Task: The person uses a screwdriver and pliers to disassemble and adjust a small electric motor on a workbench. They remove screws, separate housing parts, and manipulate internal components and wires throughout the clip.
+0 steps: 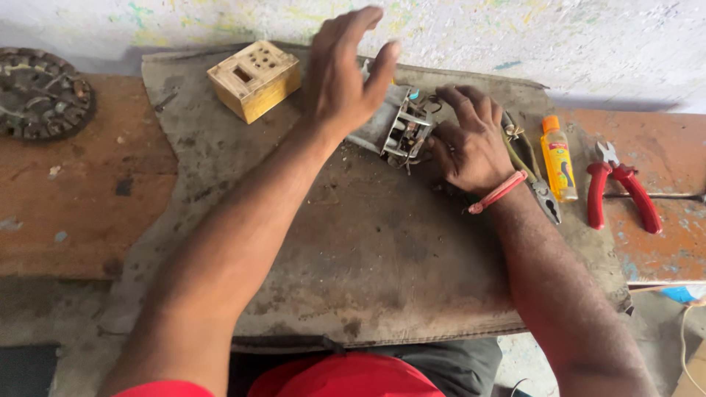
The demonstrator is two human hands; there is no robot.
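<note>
Left hand [346, 73]: raised above the bench, fingers spread and slightly curled, palm turned toward the metal part; I see it holding nothing, so its grip is loose and apart.
Right hand [471, 143]: lying on the mat just right of the metal part, fingers bent and fanned, fingertips at the part's right edge; I cannot tell whether its grip pinches anything, since the fingertips hide the contact.
Metal part [403, 131]: small grey assembly of plates and wire-like pieces, resting on the mat near the far edge, between my two hands and partly under the left one.
Wrist band [498, 192]: pink-red cord around the right wrist.
Mat [368, 250]: worn, stained grey sheet covering the middle of the bench.
Bench [73, 213]: reddish-brown surface, showing to the left and right of the mat.
Wooden block [254, 79]: yellow box with round holes and one square slot in its top, on the mat's far left corner, well apart from both hands.
Grey pliers [531, 170]: lying just beside the right hand, partly hidden by it.
Bottle [558, 158]: small yellow bottle with an orange cap, lying right of the grey pliers.
Red pliers [621, 184]: red-handled, on the bare bench at the far right.
Round metal disc [40, 92]: dark, patterned, at the bench's far left.
</note>
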